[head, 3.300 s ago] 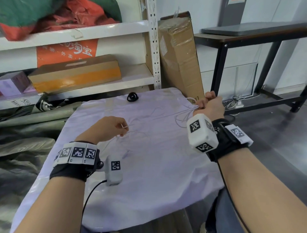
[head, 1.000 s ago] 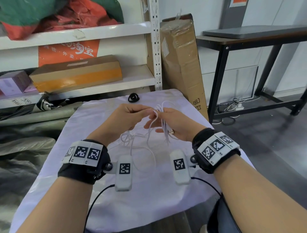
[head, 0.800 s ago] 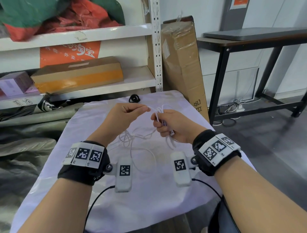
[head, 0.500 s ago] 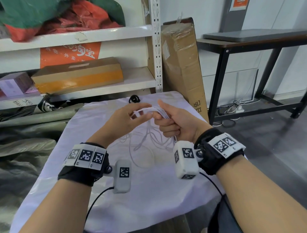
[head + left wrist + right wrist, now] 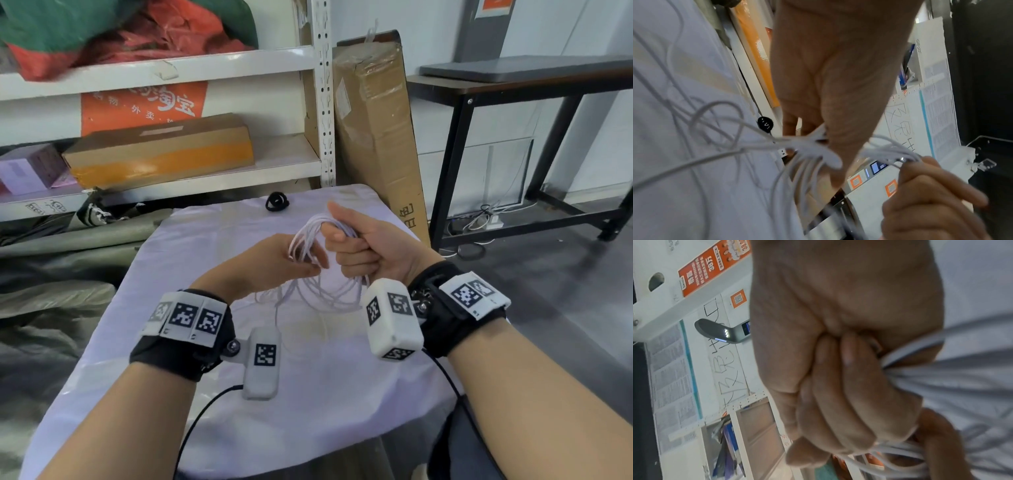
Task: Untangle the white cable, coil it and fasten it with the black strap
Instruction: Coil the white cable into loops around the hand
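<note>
My right hand [image 5: 356,248] is a fist with the thumb up, curled round a bunch of white cable [image 5: 325,291] loops held above the table. The loops hang below the fist and arch over it. Just to its left, my left hand [image 5: 291,263] pinches the strands of the same bunch; in the left wrist view the cable [image 5: 807,146] runs under its fingers [image 5: 791,125]. In the right wrist view the fingers [image 5: 838,386] are wrapped tight over the cable [image 5: 920,373]. A loose length trails on the cloth. The black strap [image 5: 276,201] lies curled at the table's far edge, beyond both hands.
The table wears a pale lilac cloth [image 5: 239,394]. Behind it stands a white shelf unit [image 5: 322,102] holding a flat cardboard box [image 5: 161,150], and a tall taped carton [image 5: 376,130] leans at the back right. A black-legged bench [image 5: 513,102] stands to the right.
The hands were apart with the cable stretched between them, then met over the table. In the last second the right hand turned thumb-up and closed into a fist round the gathered loops.
</note>
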`<state>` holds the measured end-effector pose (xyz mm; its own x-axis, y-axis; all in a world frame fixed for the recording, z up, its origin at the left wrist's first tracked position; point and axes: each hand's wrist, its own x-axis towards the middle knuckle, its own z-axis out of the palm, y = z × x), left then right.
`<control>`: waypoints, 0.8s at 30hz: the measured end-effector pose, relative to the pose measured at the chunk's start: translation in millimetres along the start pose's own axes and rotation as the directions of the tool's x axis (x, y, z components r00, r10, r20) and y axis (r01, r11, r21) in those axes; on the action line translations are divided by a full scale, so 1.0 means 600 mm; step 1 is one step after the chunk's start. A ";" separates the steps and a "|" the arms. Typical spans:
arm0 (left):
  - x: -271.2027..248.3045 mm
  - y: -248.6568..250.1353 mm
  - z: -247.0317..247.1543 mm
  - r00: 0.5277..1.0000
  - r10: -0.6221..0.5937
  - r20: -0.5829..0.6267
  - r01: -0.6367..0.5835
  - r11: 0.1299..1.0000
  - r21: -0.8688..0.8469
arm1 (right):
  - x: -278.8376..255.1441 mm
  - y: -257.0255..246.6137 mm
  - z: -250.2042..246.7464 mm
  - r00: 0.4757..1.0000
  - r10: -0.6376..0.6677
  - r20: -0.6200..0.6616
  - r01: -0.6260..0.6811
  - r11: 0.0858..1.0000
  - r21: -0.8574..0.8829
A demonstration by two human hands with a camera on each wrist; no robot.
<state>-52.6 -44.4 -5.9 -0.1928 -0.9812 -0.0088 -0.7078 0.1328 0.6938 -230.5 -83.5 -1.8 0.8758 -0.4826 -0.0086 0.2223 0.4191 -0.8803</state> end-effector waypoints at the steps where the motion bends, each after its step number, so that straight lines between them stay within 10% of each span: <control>1: 0.005 -0.004 0.003 0.997 -0.003 -0.079 0.008 0.998 0.068 | 0.000 -0.002 -0.001 1.000 -0.021 0.000 0.021 1.000 0.008; 5: 0.014 -0.023 -0.003 0.950 0.021 -0.311 0.007 0.996 0.090 | -0.001 -0.010 -0.003 0.998 -0.065 0.017 0.063 0.993 0.101; 8: 0.006 -0.026 -0.008 0.986 0.019 -0.165 -0.076 0.934 -0.349 | -0.004 -0.016 -0.005 0.999 -0.053 -0.010 0.054 0.987 0.150; 11: -0.007 -0.028 -0.017 0.995 0.087 -0.039 -0.088 0.666 -0.741 | -0.006 -0.018 -0.007 0.995 -0.032 -0.099 0.045 0.990 0.137; 15: -0.010 -0.032 -0.022 0.974 0.183 0.132 0.022 0.503 -0.864 | -0.004 -0.014 -0.011 0.983 -0.028 -0.180 0.058 0.985 0.164; 24: 0.006 -0.051 -0.005 0.985 0.064 -0.162 -0.121 0.917 -0.379 | 0.000 -0.003 -0.016 0.981 0.007 -0.196 0.031 0.981 0.190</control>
<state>-29.6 -52.5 -24.8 -0.1250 -0.9805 0.1519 -0.3682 0.1880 0.9105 -234.9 -91.8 -4.6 0.7763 -0.6211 -0.1073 0.3271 0.5426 -0.7737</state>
